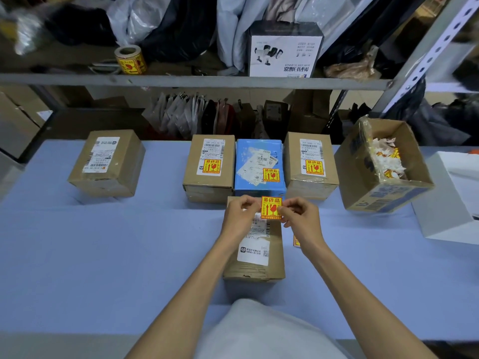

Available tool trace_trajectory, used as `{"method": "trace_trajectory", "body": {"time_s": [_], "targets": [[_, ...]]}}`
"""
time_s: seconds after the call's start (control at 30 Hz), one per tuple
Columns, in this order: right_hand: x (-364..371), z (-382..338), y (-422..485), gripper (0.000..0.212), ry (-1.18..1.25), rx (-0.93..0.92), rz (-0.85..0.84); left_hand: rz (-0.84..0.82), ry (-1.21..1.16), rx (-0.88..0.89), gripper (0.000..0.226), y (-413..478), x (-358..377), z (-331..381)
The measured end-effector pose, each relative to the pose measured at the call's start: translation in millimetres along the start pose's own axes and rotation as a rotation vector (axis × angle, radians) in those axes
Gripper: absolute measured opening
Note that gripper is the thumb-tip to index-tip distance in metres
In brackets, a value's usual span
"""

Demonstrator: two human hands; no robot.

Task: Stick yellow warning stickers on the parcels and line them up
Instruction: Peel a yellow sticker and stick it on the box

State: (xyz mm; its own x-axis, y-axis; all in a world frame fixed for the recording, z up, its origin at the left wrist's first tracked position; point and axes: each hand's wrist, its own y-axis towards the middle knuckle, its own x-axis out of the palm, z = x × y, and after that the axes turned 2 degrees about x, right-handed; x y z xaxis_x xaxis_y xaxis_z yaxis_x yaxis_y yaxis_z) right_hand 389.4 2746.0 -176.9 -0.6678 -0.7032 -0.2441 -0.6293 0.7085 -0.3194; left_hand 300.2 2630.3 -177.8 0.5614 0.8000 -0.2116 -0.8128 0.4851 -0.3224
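Both hands are busy with one sticker (271, 208). The left hand (242, 215) pinches its left edge and the right hand (298, 216) its right, holding it flat just above the far end of the near parcel (255, 257) on the bench (103, 255). Behind, a blue parcel (248, 151) stands between a left neighbour (211, 177) and a right neighbour (309, 177), all three already yellow-labelled. A bare parcel (107, 161) waits well off to the left. The sticker looks paper-thin and limp, and I'd guess tacky underneath. It wants holding by the very edges and keeping taut so it can't curl onto itself or the fingers. I'd lay it one edge first and smooth it down. The near parcel looks stiff and light enough to slide by its sides.
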Motion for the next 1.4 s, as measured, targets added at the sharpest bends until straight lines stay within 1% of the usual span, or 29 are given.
{"method": "trace_trajectory", "body": {"time_s": [0.07, 0.13, 0.2, 0.4, 0.6, 0.67, 0.77, 0.87, 0.97, 1.0, 1.23, 1.4], "targets": [[-1, 6, -2, 0.004, -0.015, 0.019, 0.003, 0.014, -0.026, -0.004, 0.019, -4, 0, -3], [-2, 10, -6, 0.003, -0.014, 0.026, -0.009, 0.015, 0.002, 0.0, 0.012, -7, 0, -9], [-3, 14, -10, 0.002, -0.018, 0.025, -0.018, 0.028, 0.035, -0.025, 0.011, -10, -1, -14], [-5, 22, -19, 0.009, -0.032, 0.046, -0.025, 0.035, 0.046, -0.092, 0.01, -18, -1, -22], [-3, 25, -25, 0.003, -0.041, 0.066, -0.042, 0.07, 0.119, -0.104, 0.012, -25, -1, -26], [-4, 24, -26, 0.004, -0.042, 0.063, -0.038, 0.071, 0.13, -0.103, 0.018, -27, -1, -27], [-6, 25, -28, 0.005, -0.059, 0.063, -0.04, 0.063, 0.134, -0.111, 0.035, -28, -3, -26], [-4, 27, -31, 0.012, -0.073, 0.06, -0.045, 0.064, 0.178, -0.092, 0.035, -28, -5, -29], [1, 28, -33, 0.041, -0.075, 0.072, -0.02, 0.083, 0.199, -0.09, 0.031, -31, -9, -35], [2, 29, -34, 0.046, -0.078, 0.079, -0.019, 0.083, 0.204, -0.094, 0.03, -32, -10, -37], [14, 38, -43, 0.044, -0.122, 0.129, -0.023, 0.098, 0.274, -0.113, 0.027, -43, -20, -46], [17, 38, -47, 0.042, -0.171, 0.109, -0.02, 0.099, 0.342, -0.091, 0.026, -49, -20, -46]]}}
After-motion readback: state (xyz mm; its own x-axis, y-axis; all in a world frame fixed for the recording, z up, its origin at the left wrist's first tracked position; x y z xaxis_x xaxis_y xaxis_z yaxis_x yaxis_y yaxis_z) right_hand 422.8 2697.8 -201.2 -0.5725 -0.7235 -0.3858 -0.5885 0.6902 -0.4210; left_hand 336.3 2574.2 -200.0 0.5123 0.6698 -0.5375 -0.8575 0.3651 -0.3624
